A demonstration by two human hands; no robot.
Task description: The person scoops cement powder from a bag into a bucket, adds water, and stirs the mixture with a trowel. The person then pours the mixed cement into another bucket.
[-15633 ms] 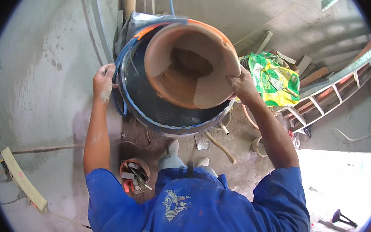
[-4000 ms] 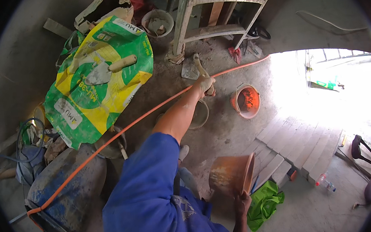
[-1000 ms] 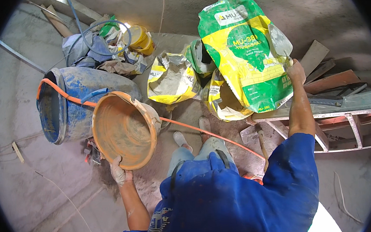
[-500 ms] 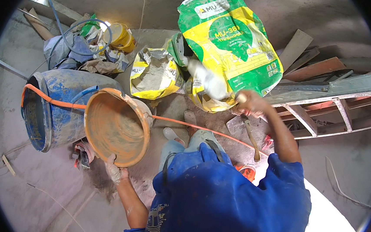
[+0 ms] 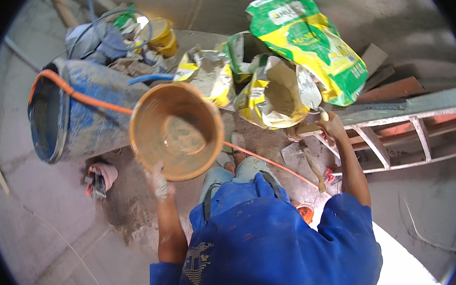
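Observation:
My left hand (image 5: 159,183), pale with dust, grips the near rim of an orange-brown plastic basin (image 5: 143,125). The basin is tilted toward me and has greyish residue on its bottom. My right hand (image 5: 334,127) is closed around the light handle of a trowel (image 5: 308,87). Its metal blade points away from me at the right edge of an open yellow and white bag (image 5: 257,107), which has grey-brown powder inside. Just beyond the blade, a green and yellow bag (image 5: 313,36) leans against the wall.
A dusty blue barrel (image 5: 95,121) lies at left, an orange hose (image 5: 83,102) across it. Another open powder bag (image 5: 221,92) stands behind the basin. Yellow buckets (image 5: 163,37) are farther back. A metal frame (image 5: 392,116) with boards lies at right, near a wooden-handled tool (image 5: 313,168).
The basin has moved right with my left hand and now faces me more. My right hand and trowel have shifted slightly right; the green bag has moved right, exposing the open bag's powder.

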